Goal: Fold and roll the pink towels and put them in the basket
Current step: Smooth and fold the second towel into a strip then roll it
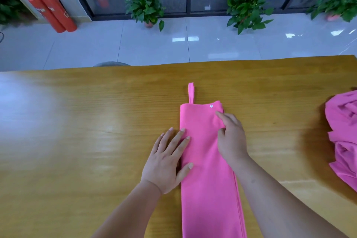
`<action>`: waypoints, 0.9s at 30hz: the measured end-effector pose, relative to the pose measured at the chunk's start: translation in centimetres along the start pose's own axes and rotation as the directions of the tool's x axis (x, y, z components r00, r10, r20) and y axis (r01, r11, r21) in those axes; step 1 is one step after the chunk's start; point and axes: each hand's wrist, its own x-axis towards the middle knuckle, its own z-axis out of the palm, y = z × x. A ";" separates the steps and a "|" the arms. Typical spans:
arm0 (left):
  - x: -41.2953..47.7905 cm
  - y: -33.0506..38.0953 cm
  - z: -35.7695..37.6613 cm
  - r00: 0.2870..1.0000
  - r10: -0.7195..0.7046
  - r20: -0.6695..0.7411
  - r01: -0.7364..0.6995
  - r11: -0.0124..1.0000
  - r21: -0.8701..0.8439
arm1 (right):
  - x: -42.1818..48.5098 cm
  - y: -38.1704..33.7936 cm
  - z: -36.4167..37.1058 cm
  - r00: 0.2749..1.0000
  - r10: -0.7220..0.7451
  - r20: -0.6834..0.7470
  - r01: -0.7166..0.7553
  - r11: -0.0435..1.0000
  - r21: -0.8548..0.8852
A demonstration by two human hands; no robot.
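Pressing folded pink towel (pixel 209 160) flat: left hand (pixel 166 162), right hand (pixel 230 137).

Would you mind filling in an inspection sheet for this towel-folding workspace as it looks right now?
Surface: wooden table, glossy, with glare at its left.
Job's things: folded pink towel, a long strip lying flat, its hanging loop pointing away and a snap button near the far corner; crumpled pink towels at the right edge. No basket in view.
Clutter: nothing seen.
Hands: left hand flat on the strip's left edge; right hand at its right edge, fingers curled.
Cables: nothing seen.
Surroundings: tiled floor, potted plants, two red fire extinguishers, glass doors.
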 end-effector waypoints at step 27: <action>0.4 0.4 0.0 0.991 -0.136 0.019 0.137 0.988 -0.076 | -1.0 -0.5 1.9 0.928 -0.212 0.306 0.358 0.738 -0.573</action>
